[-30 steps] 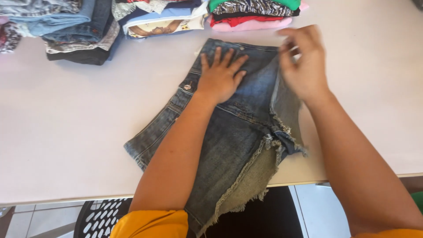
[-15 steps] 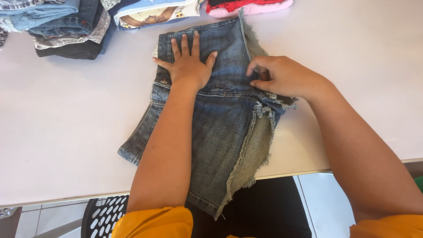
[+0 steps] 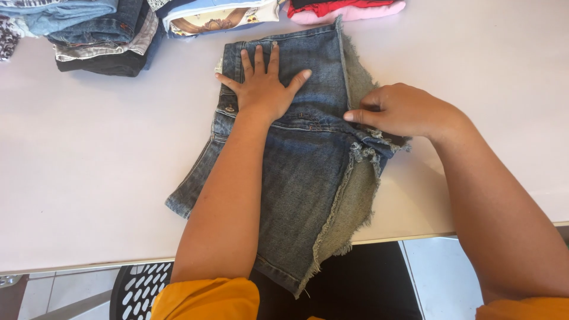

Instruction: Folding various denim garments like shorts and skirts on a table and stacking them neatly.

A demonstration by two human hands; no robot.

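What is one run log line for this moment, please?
left hand: flat on denim shorts | right hand: pinching frayed edge | table: folded clothes stacks behind

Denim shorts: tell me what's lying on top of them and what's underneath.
On the denim shorts: left hand pressed flat, right hand at the frayed edge. Underneath, the white table; anything beneath the fabric is hidden.

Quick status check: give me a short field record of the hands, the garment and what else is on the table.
left hand: flat, fingers spread, pressing on the denim shorts
right hand: fingers pinching the frayed right edge of the shorts
shorts: lying on the white table, lower part hanging over the near edge
behind: folded clothes stacks along the far edge
below: black perforated chair
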